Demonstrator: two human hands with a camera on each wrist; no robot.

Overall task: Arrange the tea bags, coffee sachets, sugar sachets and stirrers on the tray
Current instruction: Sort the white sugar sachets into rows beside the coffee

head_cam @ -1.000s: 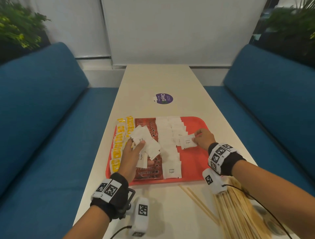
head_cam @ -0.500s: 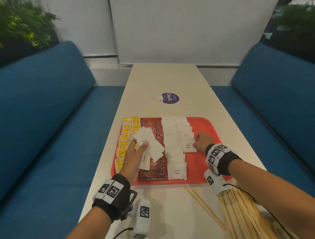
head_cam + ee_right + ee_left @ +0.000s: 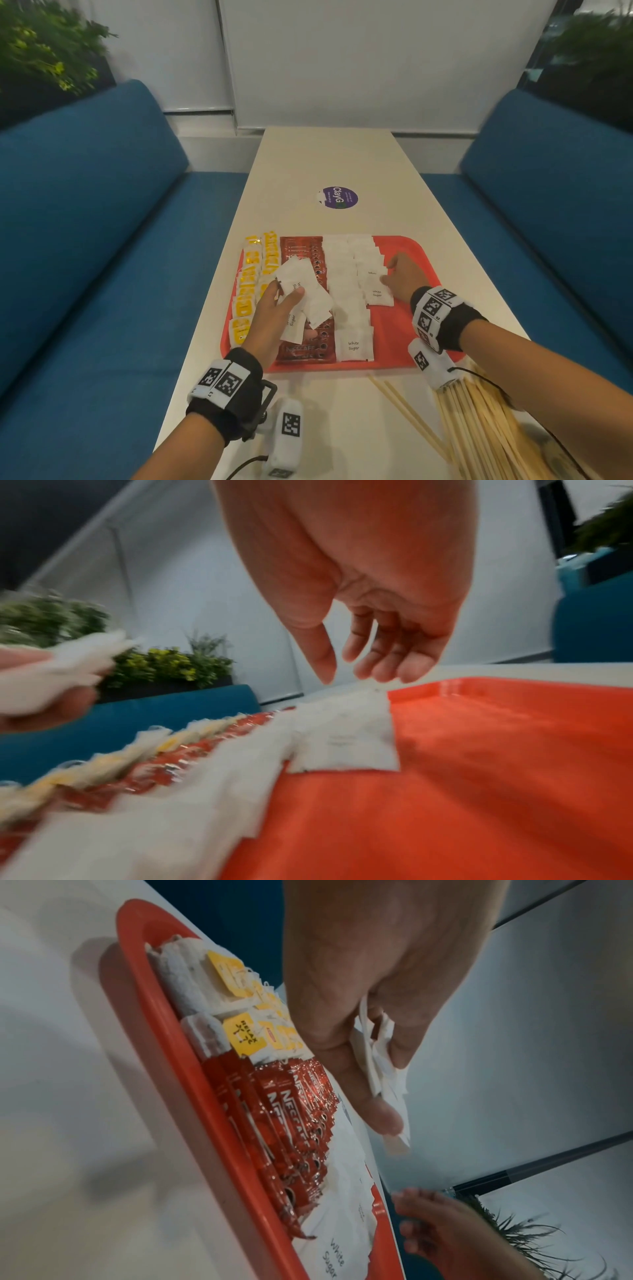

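A red tray point(image 3: 412, 337) lies near the table's front edge. It holds yellow-tagged tea bags point(image 3: 247, 291) on the left, red coffee sachets point(image 3: 305, 350) beside them, then two rows of white sugar sachets point(image 3: 346, 298). My left hand point(image 3: 286, 291) hovers over the coffee sachets and grips a fanned bunch of sugar sachets point(image 3: 310, 294), which the left wrist view shows pinched under the thumb point(image 3: 385, 1118). My right hand point(image 3: 349, 677) hangs open just above the nearest sachet of the right sugar row point(image 3: 342, 741), holding nothing. Wooden stirrers point(image 3: 479, 431) lie on the table at front right.
A purple round sticker point(image 3: 337, 197) is on the cream table point(image 3: 325, 154) beyond the tray. Blue sofas point(image 3: 85, 240) run along both sides, with plants behind them. The tray's right part point(image 3: 496, 777) is bare red plastic.
My right hand laid a white sugar sachet at the near end of the right row and let it go; its fingers now hang loose above it. The left hand still holds its bunch.
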